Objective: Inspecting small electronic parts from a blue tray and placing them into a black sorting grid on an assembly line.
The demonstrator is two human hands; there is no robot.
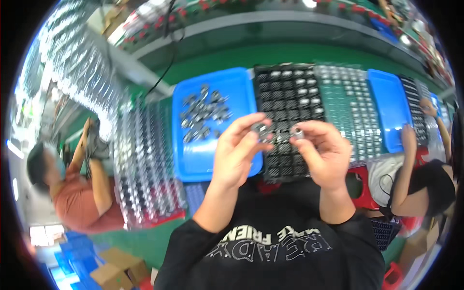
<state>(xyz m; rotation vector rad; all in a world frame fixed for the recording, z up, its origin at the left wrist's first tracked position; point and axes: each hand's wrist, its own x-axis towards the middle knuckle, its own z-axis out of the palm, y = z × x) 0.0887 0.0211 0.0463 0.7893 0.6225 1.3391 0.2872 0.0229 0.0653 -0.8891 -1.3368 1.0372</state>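
My left hand (233, 153) pinches a small shiny metal fitting (262, 130) between thumb and fingers. Opposite it, my right hand (326, 151) grips a small cylindrical metal piece (297, 132) with a round end. The two parts are held apart, above a black compartment tray (271, 168) that has metal pieces in some of its pockets. To the left of that tray lies a shallow blue tray (193, 166), and a loose pile of metal fittings (203, 110) rests in it. The exact kind of the held parts is too small to tell.
A clear pocketed tray (338, 99) with metal pieces stands right of the black one, then another blue tray (384, 92). Stacked clear plastic trays (145, 164) are at my left. A person in a reddish top (79, 203) sits left; another in black (425, 188) works right.
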